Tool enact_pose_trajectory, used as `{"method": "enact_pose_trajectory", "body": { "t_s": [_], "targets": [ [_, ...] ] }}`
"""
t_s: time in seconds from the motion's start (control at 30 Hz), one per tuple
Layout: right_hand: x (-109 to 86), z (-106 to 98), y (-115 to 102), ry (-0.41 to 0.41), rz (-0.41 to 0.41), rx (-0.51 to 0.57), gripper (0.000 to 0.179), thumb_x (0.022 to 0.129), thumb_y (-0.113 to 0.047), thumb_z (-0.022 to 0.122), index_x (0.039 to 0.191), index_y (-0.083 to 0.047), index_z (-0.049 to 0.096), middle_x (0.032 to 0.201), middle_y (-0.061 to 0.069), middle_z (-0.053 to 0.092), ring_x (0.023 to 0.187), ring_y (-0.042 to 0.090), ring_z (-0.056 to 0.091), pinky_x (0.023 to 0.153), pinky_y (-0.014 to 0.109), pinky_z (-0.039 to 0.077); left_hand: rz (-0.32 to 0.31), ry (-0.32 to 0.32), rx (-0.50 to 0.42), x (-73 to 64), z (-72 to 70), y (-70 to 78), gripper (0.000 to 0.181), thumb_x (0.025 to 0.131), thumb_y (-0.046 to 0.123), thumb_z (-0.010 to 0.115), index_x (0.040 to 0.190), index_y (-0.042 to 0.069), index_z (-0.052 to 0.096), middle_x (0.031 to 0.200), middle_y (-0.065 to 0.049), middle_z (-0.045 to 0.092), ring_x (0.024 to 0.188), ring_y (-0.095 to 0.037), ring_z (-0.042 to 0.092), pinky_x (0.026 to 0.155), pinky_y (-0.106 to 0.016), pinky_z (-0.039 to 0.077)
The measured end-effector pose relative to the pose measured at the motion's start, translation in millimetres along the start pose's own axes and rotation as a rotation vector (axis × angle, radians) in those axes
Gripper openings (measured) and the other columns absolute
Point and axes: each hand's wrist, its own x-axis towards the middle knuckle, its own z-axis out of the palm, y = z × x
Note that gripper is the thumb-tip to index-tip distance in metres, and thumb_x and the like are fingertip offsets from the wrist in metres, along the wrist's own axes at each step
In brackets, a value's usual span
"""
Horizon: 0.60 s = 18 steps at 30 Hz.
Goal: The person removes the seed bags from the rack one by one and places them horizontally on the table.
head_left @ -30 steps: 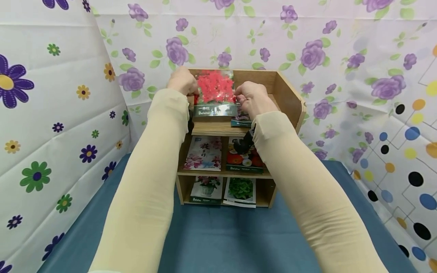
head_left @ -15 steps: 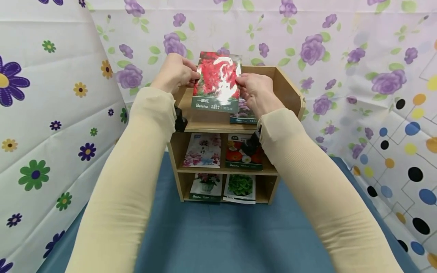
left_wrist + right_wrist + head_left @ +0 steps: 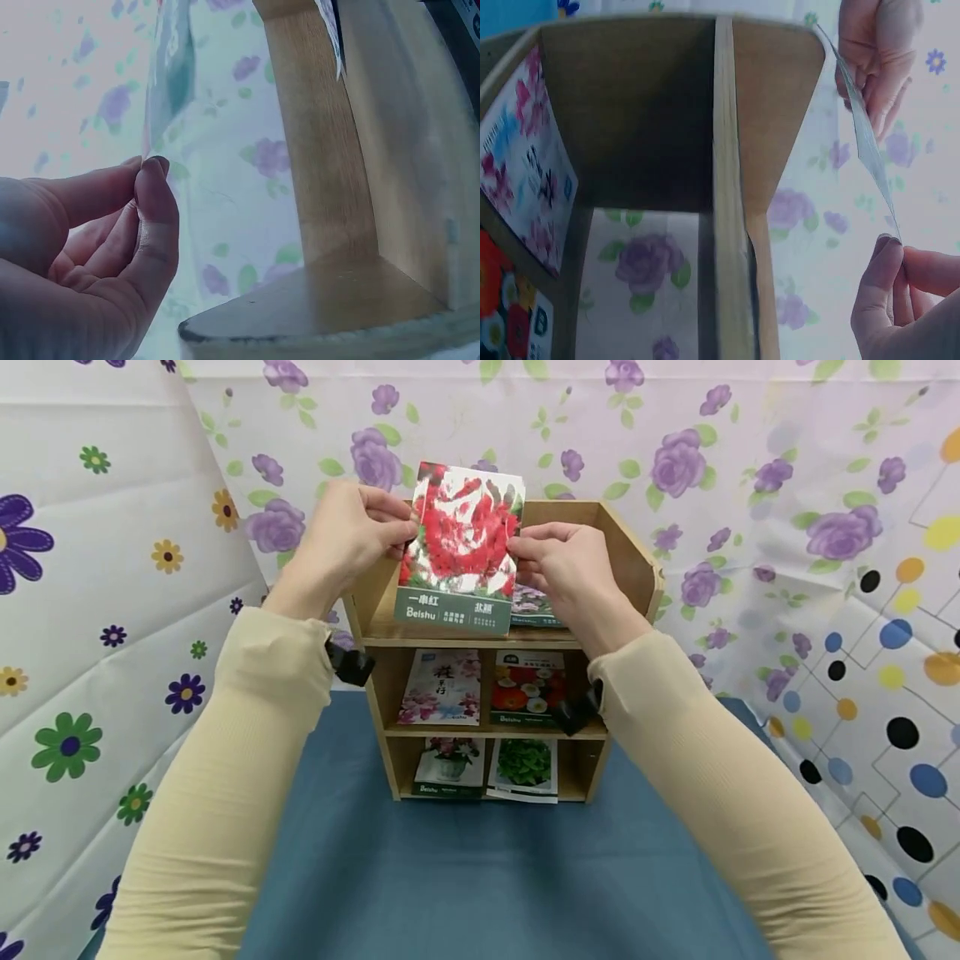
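Note:
A seed packet with red flowers and a dark green lower band is held up before the top of a small wooden shelf. My left hand pinches its left edge between thumb and fingers; in the left wrist view the thumb and index fingertip meet at the packet's edge. On the opposite edge, the fingertips of my right hand pinch it too. From the right wrist the packet shows nearly edge-on between both hands. Behind it, a purple-flowered packet lies on the top shelf, partly covered by the right hand.
The middle tier bears a pink-blossom packet and a red-and-orange flower packet. Below are a potted-flower packet and a green-leaf packet. The shelf stands on a blue cloth, with patterned curtains around.
Both hands have lifted the red-flowered packet off the top shelf, up and toward the camera, drifting slightly left. The packet now tilts a little. The other packets stay where they were.

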Motion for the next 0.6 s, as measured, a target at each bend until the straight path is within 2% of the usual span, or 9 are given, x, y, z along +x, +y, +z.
{"method": "enact_pose_trajectory", "body": {
  "t_s": [0.1, 0.2, 0.3, 0.4, 0.6],
  "targets": [
    [-11.8, -6.3, 10.8, -0.046, -0.036, -0.007, 0.009, 0.087, -0.001, 0.073, 0.095, 0.002, 0.071, 0.090, 0.011, 0.068, 0.067, 0.019, 0.061, 0.067, 0.027, 0.055, 0.060, 0.001, 0.037, -18.8, 1.0, -8.4, 0.029, 0.095, 0.012, 0.067, 0.121, 0.001, 0.066, 0.111, -0.013, 0.069, 0.082, -0.015, 0.066, 0.082, -0.027, 0.053],
    [-26.1, -10.9, 25.8, -0.105, -0.064, -0.004, 0.003, 0.087, 0.001, 0.073, 0.090, 0.000, 0.073, 0.087, 0.011, 0.069, 0.066, 0.018, 0.064, 0.066, 0.028, 0.056, 0.084, 0.009, 0.050, -38.6, 2.6, -22.5, 0.029, 0.094, 0.015, 0.067, 0.121, 0.003, 0.067, 0.110, -0.012, 0.070, 0.085, -0.017, 0.067, 0.081, -0.030, 0.053],
    [-42.9, -15.8, 44.8, -0.169, -0.066, 0.012, 0.002, 0.087, 0.001, 0.072, 0.089, 0.000, 0.073, 0.087, 0.012, 0.070, 0.067, 0.019, 0.065, 0.066, 0.030, 0.057, 0.102, 0.021, 0.073, -60.7, 6.0, -41.2, 0.028, 0.095, 0.019, 0.068, 0.120, 0.007, 0.068, 0.109, -0.009, 0.071, 0.087, -0.017, 0.067, 0.081, -0.032, 0.052],
    [-60.3, -20.7, 65.2, -0.224, -0.067, 0.008, 0.008, 0.088, 0.000, 0.072, 0.095, 0.003, 0.071, 0.087, 0.013, 0.069, 0.067, 0.020, 0.066, 0.067, 0.032, 0.058, 0.117, 0.028, 0.085, -82.9, 11.5, -62.2, 0.029, 0.094, 0.021, 0.068, 0.120, 0.008, 0.068, 0.106, -0.007, 0.072, 0.087, -0.017, 0.068, 0.081, -0.033, 0.052],
    [-91.2, -23.1, 101.8, -0.284, -0.091, -0.040, 0.017, 0.089, -0.003, 0.072, 0.101, 0.008, 0.070, 0.089, 0.016, 0.068, 0.069, 0.022, 0.066, 0.069, 0.042, 0.058, 0.120, 0.040, 0.071, -118.8, 23.5, -107.6, 0.027, 0.094, 0.021, 0.069, 0.118, 0.008, 0.069, 0.100, -0.004, 0.072, 0.080, -0.015, 0.069, 0.071, -0.029, 0.054]
  ]
}}
